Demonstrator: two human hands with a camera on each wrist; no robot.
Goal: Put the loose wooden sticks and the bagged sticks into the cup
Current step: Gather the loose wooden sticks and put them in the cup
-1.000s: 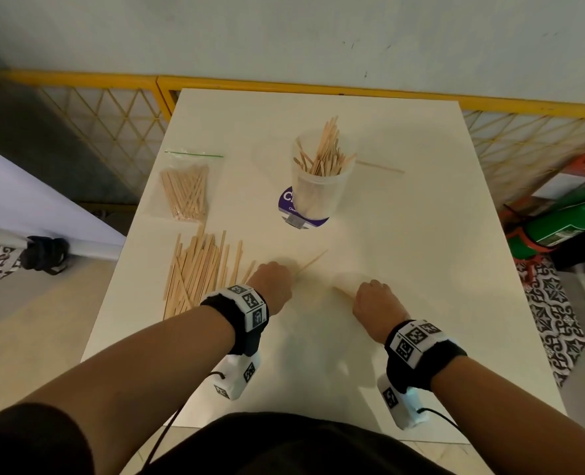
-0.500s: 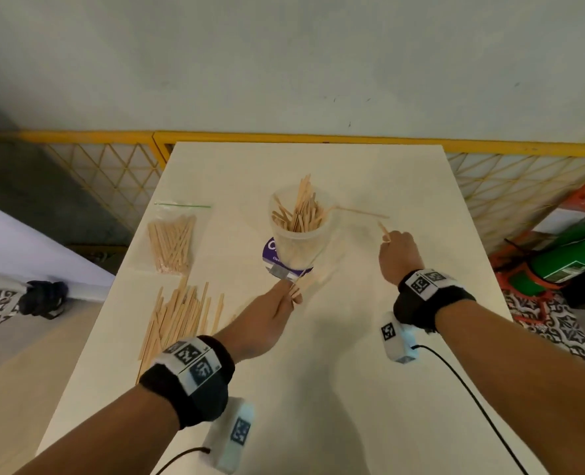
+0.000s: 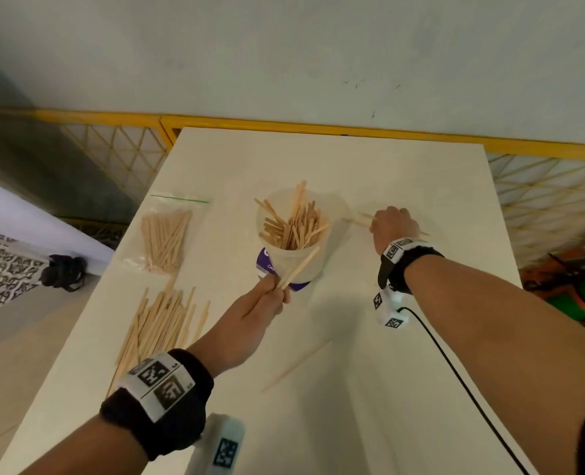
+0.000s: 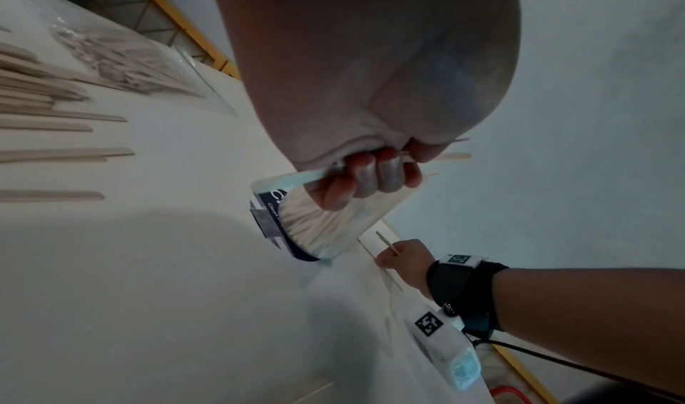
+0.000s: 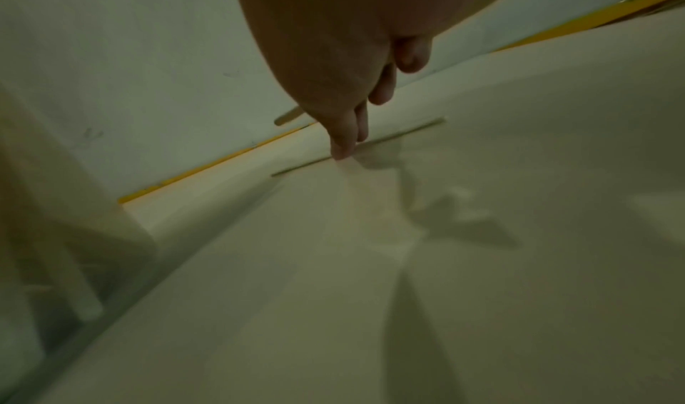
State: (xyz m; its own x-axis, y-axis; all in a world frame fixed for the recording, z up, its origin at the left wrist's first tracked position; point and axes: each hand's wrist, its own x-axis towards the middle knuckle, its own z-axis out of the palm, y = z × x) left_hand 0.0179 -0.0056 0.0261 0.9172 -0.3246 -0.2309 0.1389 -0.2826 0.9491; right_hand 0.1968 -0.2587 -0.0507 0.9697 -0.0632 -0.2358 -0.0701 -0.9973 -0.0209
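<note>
White table (image 3: pixel 370 186) against a pale wall, yellow mesh fence (image 3: pixel 119 145) behind it.

Left hand (image 3: pixel 250 313) raised just in front of the cup (image 3: pixel 293 234), fingers curled round a few wooden sticks (image 3: pixel 299 265) that slant up toward the cup's rim. In the left wrist view the fingertips (image 4: pixel 370 176) wrapped over those sticks, cup close behind.

Right hand (image 3: pixel 392 224) down on the table to the right of the cup, fingers bent over a stick (image 3: pixel 365 217). In the right wrist view one fingertip (image 5: pixel 341 149) touching a stick flat on the table (image 5: pixel 389 139), another stick (image 5: pixel 289 115) poking out behind the hand and seemingly gripped; cannot tell how firmly.

Cup upright near the table's middle, clear plastic with a purple label, already crowded with sticks standing at all angles. One lone stick (image 3: pixel 298 365) lying near the front, between the two forearms. Loose pile of sticks (image 3: pixel 160 323) on the left side of the table. Beyond that pile, a clear bag of sticks (image 3: pixel 166 241) lying flat, green zip strip at its far end.
</note>
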